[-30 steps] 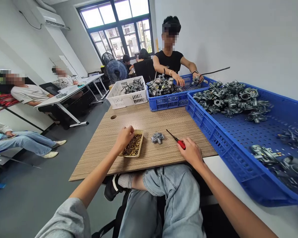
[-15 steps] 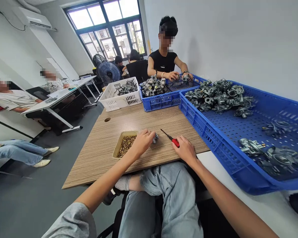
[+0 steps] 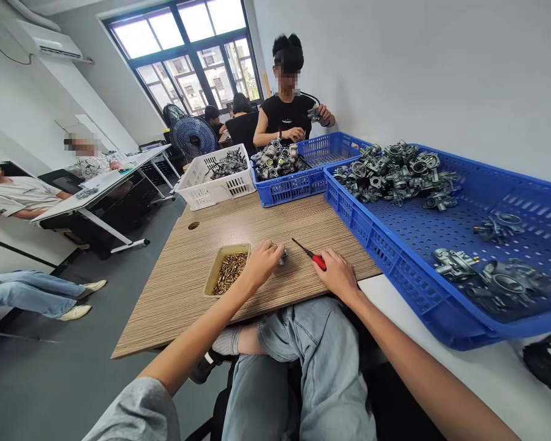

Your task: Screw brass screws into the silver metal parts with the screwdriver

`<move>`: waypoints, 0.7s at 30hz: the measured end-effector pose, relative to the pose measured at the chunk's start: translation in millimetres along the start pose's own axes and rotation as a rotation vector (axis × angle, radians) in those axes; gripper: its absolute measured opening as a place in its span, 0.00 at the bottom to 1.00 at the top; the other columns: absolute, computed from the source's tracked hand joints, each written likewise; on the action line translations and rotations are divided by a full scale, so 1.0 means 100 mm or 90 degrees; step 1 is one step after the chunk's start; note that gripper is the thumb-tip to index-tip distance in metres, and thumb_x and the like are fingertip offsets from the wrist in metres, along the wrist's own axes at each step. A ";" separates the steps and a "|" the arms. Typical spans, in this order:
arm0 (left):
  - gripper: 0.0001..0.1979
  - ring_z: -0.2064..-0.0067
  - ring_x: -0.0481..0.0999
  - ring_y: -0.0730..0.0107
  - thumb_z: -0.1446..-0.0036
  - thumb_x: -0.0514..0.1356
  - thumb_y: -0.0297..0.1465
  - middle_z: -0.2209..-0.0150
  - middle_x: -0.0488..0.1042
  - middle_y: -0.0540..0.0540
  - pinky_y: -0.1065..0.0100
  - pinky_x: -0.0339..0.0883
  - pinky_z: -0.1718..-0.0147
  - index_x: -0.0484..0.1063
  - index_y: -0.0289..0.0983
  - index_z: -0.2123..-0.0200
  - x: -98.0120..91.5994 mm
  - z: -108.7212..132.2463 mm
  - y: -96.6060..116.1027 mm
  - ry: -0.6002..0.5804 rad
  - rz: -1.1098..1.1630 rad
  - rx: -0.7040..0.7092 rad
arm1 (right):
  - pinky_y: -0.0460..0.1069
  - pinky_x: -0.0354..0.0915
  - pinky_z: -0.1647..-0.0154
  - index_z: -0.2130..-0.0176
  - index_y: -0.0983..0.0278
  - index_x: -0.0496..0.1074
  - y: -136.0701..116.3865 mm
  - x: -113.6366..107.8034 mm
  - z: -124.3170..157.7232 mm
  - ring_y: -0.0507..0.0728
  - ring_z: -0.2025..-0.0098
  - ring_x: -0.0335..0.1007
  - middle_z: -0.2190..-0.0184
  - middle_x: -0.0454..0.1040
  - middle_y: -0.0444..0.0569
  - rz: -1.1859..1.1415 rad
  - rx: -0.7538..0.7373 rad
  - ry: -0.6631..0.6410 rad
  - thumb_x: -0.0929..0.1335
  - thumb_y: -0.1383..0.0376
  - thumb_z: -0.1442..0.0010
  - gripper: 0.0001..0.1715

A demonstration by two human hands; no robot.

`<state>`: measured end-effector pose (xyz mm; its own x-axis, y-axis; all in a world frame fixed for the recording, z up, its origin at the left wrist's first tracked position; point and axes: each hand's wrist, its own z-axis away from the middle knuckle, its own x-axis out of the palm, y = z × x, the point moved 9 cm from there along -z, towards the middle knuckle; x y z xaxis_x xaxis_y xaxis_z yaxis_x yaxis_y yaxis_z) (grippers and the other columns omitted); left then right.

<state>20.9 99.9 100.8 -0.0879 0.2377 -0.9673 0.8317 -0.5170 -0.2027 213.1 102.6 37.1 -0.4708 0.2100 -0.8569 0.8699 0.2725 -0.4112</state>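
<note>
My left hand is closed round a small grey metal carburetor low over the wooden table; most of the part is hidden behind my fingers. In my right hand lies a screwdriver with a red and black handle. Its dark shaft points up and to the left, the tip apart from the carburetor. Just left of my left hand stands a yellowish tray full of small brass pieces.
A big blue crate with piled carburetors stands to the right. Behind the wooden table are a smaller blue crate and a white basket of metal parts. A co-worker sits opposite, holding a part.
The co-worker opposite has lifted a metal part out of the blue crate to chest height. My hands keep their grips with hardly any movement; the view has shifted slightly.
</note>
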 end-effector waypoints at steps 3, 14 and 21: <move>0.06 0.50 0.73 0.50 0.28 0.55 0.25 0.60 0.80 0.39 0.57 0.68 0.53 0.70 0.41 0.55 -0.02 0.01 0.00 -0.004 0.009 -0.002 | 0.51 0.60 0.58 0.56 0.59 0.73 0.00 0.00 0.00 0.60 0.51 0.74 0.53 0.78 0.51 0.002 -0.001 -0.001 0.67 0.58 0.26 0.08; 0.03 0.51 0.73 0.54 0.28 0.60 0.28 0.58 0.81 0.43 0.59 0.70 0.52 0.70 0.42 0.54 0.07 -0.03 -0.08 0.027 0.060 -0.005 | 0.51 0.60 0.58 0.56 0.60 0.74 -0.01 0.00 0.00 0.60 0.52 0.74 0.53 0.78 0.51 0.008 -0.003 0.001 0.67 0.58 0.26 0.09; 0.04 0.51 0.74 0.55 0.31 0.65 0.30 0.56 0.78 0.45 0.59 0.70 0.51 0.73 0.41 0.55 0.09 0.02 -0.22 0.096 0.189 -0.052 | 0.51 0.59 0.59 0.55 0.60 0.74 0.01 0.02 0.00 0.60 0.52 0.74 0.53 0.78 0.51 -0.002 -0.006 0.013 0.68 0.58 0.27 0.09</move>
<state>1.0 112.1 96.4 0.2407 0.2084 -0.9479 0.8505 -0.5159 0.1026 213.0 103.3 35.4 -0.4770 0.2277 -0.8489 0.8668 0.2818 -0.4114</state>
